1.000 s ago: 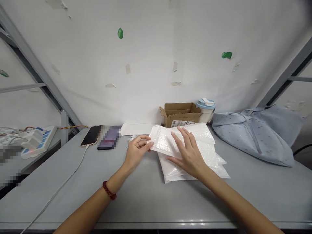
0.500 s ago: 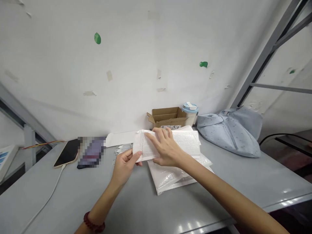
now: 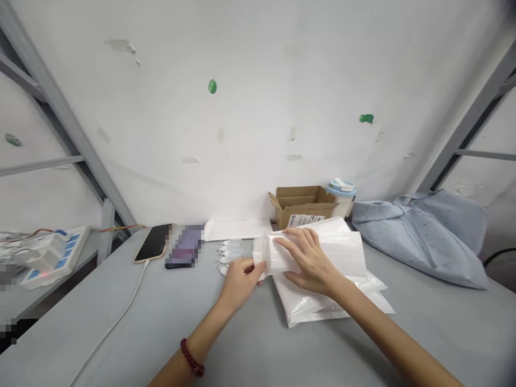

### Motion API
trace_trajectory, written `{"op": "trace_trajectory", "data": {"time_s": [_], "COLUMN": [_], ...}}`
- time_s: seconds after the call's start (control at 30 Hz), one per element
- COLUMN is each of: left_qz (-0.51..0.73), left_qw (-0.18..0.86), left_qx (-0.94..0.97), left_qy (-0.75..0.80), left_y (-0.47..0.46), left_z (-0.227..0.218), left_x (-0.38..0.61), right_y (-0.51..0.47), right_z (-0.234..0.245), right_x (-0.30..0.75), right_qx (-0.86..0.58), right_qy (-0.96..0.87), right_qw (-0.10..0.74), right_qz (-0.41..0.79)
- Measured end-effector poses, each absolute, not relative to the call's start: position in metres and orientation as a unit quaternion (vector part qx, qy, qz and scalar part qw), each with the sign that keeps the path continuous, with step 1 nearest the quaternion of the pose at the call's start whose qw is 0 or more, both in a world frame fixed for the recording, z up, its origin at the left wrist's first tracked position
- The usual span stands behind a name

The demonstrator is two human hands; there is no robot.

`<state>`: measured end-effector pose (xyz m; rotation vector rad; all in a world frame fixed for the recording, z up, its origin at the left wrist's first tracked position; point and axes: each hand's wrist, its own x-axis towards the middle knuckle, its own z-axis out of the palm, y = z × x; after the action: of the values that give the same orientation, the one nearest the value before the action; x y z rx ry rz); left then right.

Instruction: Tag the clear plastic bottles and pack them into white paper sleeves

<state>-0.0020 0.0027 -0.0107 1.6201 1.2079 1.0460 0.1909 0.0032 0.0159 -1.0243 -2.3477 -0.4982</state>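
A white bubble mailer (image 3: 342, 247) lies over a pile of similar white padded mailers (image 3: 300, 301). My left hand (image 3: 242, 279) pinches its left end, at the flap (image 3: 261, 250), between thumb and fingers. Across the mailer's upper side, my right hand (image 3: 310, 263) has its fingers laid over the surface, with the thumb at the near edge, gripping it. Just left of the flap, several small clear packets (image 3: 229, 251) rest on the grey table (image 3: 226, 344). Whatever may be inside the mailer is hidden.
Behind the mailers stand an open cardboard box (image 3: 306, 207) and a blue-lidded cup (image 3: 342, 196). A light blue cloth bag (image 3: 423, 231) lies at right. Leftward are a white flat item (image 3: 237, 229), two phones, one charging (image 3: 155, 242), its cable (image 3: 124, 312), and a power strip (image 3: 56, 258).
The view has swung left, bringing the power strip into sight. My left hand keeps its pinch on the flap, which looks more folded out; my right hand stays on the mailer.
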Motion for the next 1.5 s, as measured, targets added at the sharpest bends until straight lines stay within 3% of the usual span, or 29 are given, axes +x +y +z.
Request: {"op": "trace_trajectory", "data": {"time_s": [0.27, 0.37, 0.53, 0.97, 1.13, 1.37, 1.5], "left_qz": [0.362, 0.324, 0.225, 0.147, 0.233, 0.433, 0.503], "left_qw": [0.167, 0.134, 0.185, 0.243, 0.265, 0.448, 0.489], "left_qx": [0.725, 0.735, 0.776, 0.788, 0.761, 0.636, 0.575], "left_qy": [0.561, 0.58, 0.56, 0.546, 0.545, 0.456, 0.422], "left_y": [0.017, 0.025, 0.027, 0.025, 0.017, 0.009, 0.009], "left_z": [-0.001, 0.006, 0.008, -0.008, 0.01, 0.028, 0.017], "left_x": [-0.033, -0.058, -0.078, -0.081, -0.073, -0.054, -0.042], "right_y": [0.024, 0.025, 0.015, 0.011, 0.01, 0.007, 0.005], "right_z": [0.014, 0.009, 0.003, 0.004, 0.006, 0.003, 0.001], "right_x": [0.211, 0.216, 0.221, 0.229, 0.226, 0.22, 0.216], "right_qx": [-0.348, -0.357, -0.398, -0.409, -0.401, -0.396, -0.403], "right_qy": [-0.872, -0.863, -0.871, -0.87, -0.869, -0.869, -0.867], "right_qw": [0.315, 0.328, 0.248, 0.239, 0.254, 0.268, 0.265], "right_qz": [-0.138, -0.142, -0.145, -0.134, -0.141, -0.129, -0.124]}}
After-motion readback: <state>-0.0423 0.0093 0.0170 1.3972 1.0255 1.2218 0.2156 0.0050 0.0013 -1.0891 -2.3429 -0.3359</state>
